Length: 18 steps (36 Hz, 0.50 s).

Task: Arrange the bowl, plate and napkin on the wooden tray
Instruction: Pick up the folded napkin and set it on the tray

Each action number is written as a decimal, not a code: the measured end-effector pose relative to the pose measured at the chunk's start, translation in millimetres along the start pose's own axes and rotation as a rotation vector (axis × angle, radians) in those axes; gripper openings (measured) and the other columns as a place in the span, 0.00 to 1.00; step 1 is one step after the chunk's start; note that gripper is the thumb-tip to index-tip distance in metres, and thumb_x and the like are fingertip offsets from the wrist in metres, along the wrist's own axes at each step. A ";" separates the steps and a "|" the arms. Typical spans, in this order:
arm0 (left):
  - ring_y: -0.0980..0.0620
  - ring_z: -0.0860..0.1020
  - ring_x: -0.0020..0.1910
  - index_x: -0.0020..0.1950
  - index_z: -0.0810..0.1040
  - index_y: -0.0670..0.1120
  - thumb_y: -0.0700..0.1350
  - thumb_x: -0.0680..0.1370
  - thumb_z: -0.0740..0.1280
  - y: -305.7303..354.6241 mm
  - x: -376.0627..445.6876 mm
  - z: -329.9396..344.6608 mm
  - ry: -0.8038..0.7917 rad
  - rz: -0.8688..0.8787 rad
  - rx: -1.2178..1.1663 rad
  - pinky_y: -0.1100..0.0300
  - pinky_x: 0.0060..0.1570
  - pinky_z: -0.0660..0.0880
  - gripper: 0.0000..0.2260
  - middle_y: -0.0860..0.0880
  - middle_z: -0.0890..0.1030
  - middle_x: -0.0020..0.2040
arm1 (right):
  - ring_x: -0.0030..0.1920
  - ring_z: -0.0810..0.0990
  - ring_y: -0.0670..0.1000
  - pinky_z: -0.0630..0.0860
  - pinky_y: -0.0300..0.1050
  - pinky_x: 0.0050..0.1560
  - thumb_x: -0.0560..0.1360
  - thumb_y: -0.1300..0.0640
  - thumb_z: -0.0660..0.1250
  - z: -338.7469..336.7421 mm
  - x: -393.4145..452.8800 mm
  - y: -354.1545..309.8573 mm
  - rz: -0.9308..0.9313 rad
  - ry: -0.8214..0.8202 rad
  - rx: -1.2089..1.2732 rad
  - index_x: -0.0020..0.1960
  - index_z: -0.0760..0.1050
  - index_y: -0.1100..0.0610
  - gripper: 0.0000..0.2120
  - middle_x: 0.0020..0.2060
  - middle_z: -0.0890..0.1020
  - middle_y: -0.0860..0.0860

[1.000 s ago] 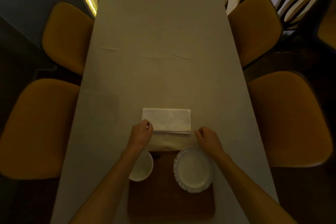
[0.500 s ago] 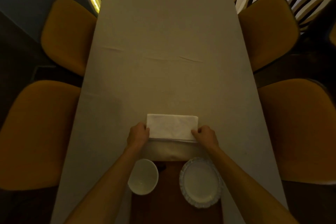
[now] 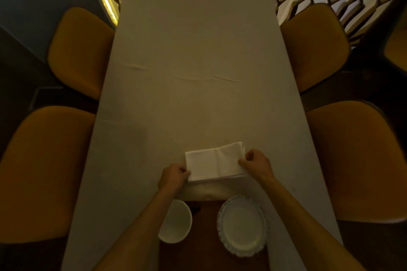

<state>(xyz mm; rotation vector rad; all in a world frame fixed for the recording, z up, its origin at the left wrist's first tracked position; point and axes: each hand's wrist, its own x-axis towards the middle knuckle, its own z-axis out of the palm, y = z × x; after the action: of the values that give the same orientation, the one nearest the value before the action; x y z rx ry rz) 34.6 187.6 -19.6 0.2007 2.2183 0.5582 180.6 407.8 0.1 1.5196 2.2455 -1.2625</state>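
Head view, single entry, dim warm light.

Item 1: wooden tray (image 3: 209, 246), lower centre of the frame, dark brown, its far edge just below the hands; near end cut off by the frame.

Item 2: white bowl (image 3: 178, 223), lower centre-left, partly hidden by the left forearm; it sits at the tray's left edge and seems to overhang it.

Item 3: white plate with scalloped rim (image 3: 241, 225), lower centre-right, on the tray's right side, rim reaching its right edge.

Item 4: folded white napkin (image 3: 214, 161), centre-low, above the tray in the frame, slightly skewed, right end higher. Whether it is lifted clear of the cloth-covered desk (image 3: 193, 50) cannot be told.

Item 5: left hand (image 3: 172, 179), grip pinched closed on the napkin's lower left corner.

Item 6: right hand (image 3: 256, 164), grip pinched closed on the napkin's right edge.

Status, as judged: bowl and plate placed, bowl perhaps needing a nudge inward. Napkin outstanding; it remains off the tray, and bare wood between bowl and plate looks the likely spot.
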 end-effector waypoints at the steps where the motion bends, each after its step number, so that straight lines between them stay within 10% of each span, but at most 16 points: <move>1: 0.46 0.81 0.47 0.50 0.83 0.45 0.50 0.74 0.69 -1.1 -1.1 -0.1 0.006 -0.002 -0.005 0.55 0.46 0.75 0.10 0.45 0.84 0.47 | 0.36 0.74 0.50 0.68 0.41 0.32 0.69 0.58 0.72 0.4 -3.3 -5.3 -0.029 0.001 0.030 0.41 0.69 0.55 0.10 0.34 0.74 0.48; 10: 0.43 0.80 0.55 0.54 0.82 0.49 0.50 0.78 0.64 -10.9 -4.5 -9.3 0.037 0.001 -0.007 0.52 0.54 0.76 0.10 0.44 0.83 0.56 | 0.36 0.75 0.51 0.70 0.35 0.28 0.66 0.59 0.71 59.4 -32.9 -55.0 -0.317 -0.145 0.094 0.51 0.61 0.53 0.22 0.40 0.73 0.48; 18: 0.41 0.79 0.49 0.46 0.80 0.41 0.46 0.79 0.59 -9.8 -1.9 -11.7 0.015 -0.029 -0.097 0.53 0.49 0.74 0.13 0.39 0.83 0.51 | 0.56 0.77 0.55 0.75 0.51 0.54 0.72 0.40 0.67 120.5 -38.3 -60.6 -0.289 -0.280 -0.147 0.65 0.67 0.54 0.28 0.57 0.76 0.54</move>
<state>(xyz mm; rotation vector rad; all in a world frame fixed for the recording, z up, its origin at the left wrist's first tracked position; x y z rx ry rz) 27.3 174.4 -16.2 0.1137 2.1992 0.6516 111.2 288.0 -22.1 0.9281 2.3628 -1.2546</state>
